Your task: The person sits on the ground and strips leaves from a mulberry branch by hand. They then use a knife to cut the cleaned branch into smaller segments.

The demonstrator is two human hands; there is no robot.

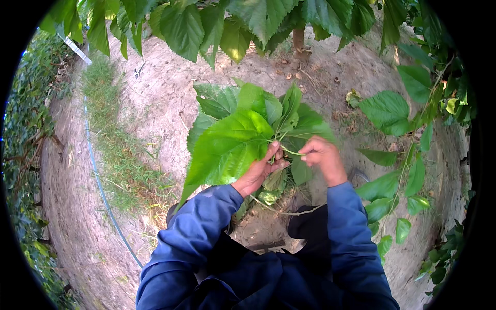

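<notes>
A bunch of large green leaves with toothed edges (232, 145) fans out before me. My left hand (257, 172) is closed around the base of the bunch, thumb up near the stalks. My right hand (321, 157) pinches a thin green stem (292, 152) between thumb and fingertips, just right of the left hand. That stem runs back into the bunch. Beneath my hands a few more leaves (273, 190) hang or lie close to the ground; what holds them is hidden. A bare thin twig (285, 213) curves below, between my knees.
Overhanging leaves (182, 31) span the top, with a slim trunk (300, 44) behind them. A leafy branch (403, 174) droops at the right. A blue hose (97, 178) runs along a grass strip (124, 166) at left. Cracked dry soil (155, 89) lies around.
</notes>
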